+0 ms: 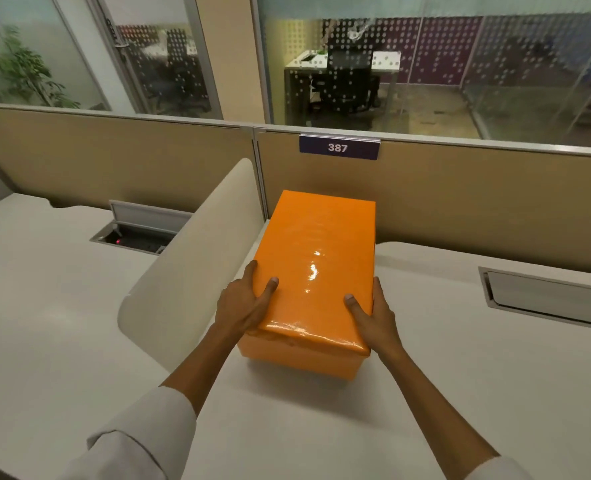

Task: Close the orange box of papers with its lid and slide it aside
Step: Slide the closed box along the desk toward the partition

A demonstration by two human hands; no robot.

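Left hand (243, 301) is spread partly open and pressed against the left near side of the glossy orange rectangular lid (316, 268); thumb is laid flat on the lid top, fingers are wrapped down the left edge. Right hand (373, 315) is held the same way on the right near side, thumb on top, fingers hidden down the right edge. Neither hand is closed into a fist; the lid is clamped between the two palms.

The lid is seated on the orange cardboard box (299, 358), of which only the lower front wall is seen below the lid rim at the near end. The near left lid corner looks slightly raised or crinkled; whether it is fully seated cannot be told. No papers are seen, the box contents being covered.

The box is placed on the off-white counter (443, 358), long axis pointing away from the person. Just left of the box, a cream rounded divider panel (197, 258) is stood upright, close alongside or touching; contact cannot be told. The far end of the box is near the tan partition wall (460, 209). Above and behind the box, a purple number tag reading 387 (339, 147) is fixed on the partition's top rail. Right of the box, well apart, a grey cable hatch (546, 297) is set in the counter. Pale rolled sleeves (141, 441) are seen on both forearms.
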